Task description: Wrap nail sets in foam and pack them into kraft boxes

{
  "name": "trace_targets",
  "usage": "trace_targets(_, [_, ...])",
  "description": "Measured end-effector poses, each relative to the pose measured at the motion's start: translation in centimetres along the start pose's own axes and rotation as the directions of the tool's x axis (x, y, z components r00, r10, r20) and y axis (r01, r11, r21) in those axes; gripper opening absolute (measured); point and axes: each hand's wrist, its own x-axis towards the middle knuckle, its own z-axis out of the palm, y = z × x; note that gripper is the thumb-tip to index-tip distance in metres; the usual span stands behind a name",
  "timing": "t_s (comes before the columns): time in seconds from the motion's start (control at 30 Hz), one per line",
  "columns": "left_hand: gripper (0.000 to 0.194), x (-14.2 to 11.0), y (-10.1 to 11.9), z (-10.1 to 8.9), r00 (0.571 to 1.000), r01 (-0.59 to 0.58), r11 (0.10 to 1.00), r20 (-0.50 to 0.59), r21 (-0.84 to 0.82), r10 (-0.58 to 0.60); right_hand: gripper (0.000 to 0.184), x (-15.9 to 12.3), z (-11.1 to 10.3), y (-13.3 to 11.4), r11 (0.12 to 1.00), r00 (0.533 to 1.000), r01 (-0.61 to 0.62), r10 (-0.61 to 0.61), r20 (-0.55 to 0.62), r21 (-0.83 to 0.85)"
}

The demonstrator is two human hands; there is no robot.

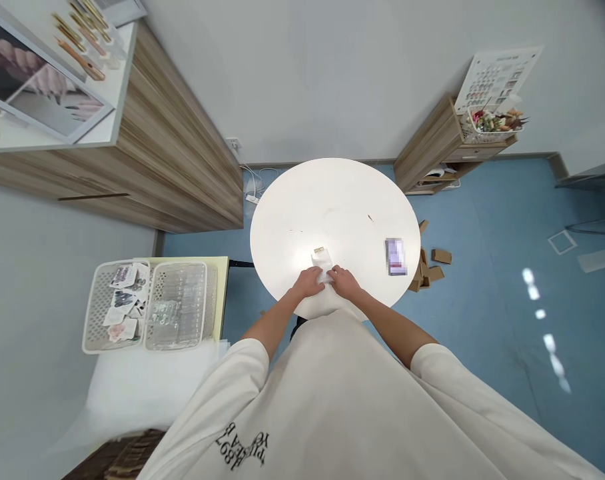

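On a round white table (332, 200), a small whitish packet (322, 260) that looks wrapped in film lies between my two hands. A tan strip shows at its far end. My left hand (308, 283) grips the packet's near left side with bent fingers. From the right, my right hand (344, 281) holds the near right side, fingers curled over it. What is inside the wrapping is too small to make out. Farther right on the table lies a purple, pixelated rectangular thing (396, 257).
At left, white baskets (175, 305) hold nail sets and clear boxes on a yellow-topped stand, with white sheeting (142, 383) below. A tall wooden cabinet (182, 133) is behind left. A wooden shelf unit (427, 147) stands behind right, cardboard pieces (425, 273) on the floor.
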Motion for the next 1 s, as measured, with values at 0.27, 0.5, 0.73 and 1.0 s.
trace_targets(0.27, [0.035, 1.8, 0.7, -0.7, 0.949, 0.269, 0.914, -0.078, -0.304, -0.305, 0.030, 4.0, -3.4, 0.1, 0.999, 0.997, -0.022, 0.020, 0.073, 0.027])
trace_targets(0.5, [0.054, 0.2, 1.6, 0.2, 0.892, 0.325, 0.916, -0.246, -0.236, -0.380, 0.034, 8.0, -3.3, 0.3, 0.989, 0.992, -0.126, 0.125, 0.016, 0.075])
trace_targets(0.73, [0.071, -1.5, 1.5, 0.8, 0.994, 0.081, 0.975, -0.083, 0.205, -0.065, 0.036, 9.8, -1.9, 0.9, 0.974, 0.986, -0.124, 0.142, -0.086, 0.190])
trace_targets(1.0, [0.083, -1.1, 0.6, 0.6, 0.999, 0.033, 0.935, 0.009, 0.353, -0.038, 0.040, 6.4, -0.4, 0.4, 0.931, 0.951, -0.187, 0.251, -0.179, 0.313])
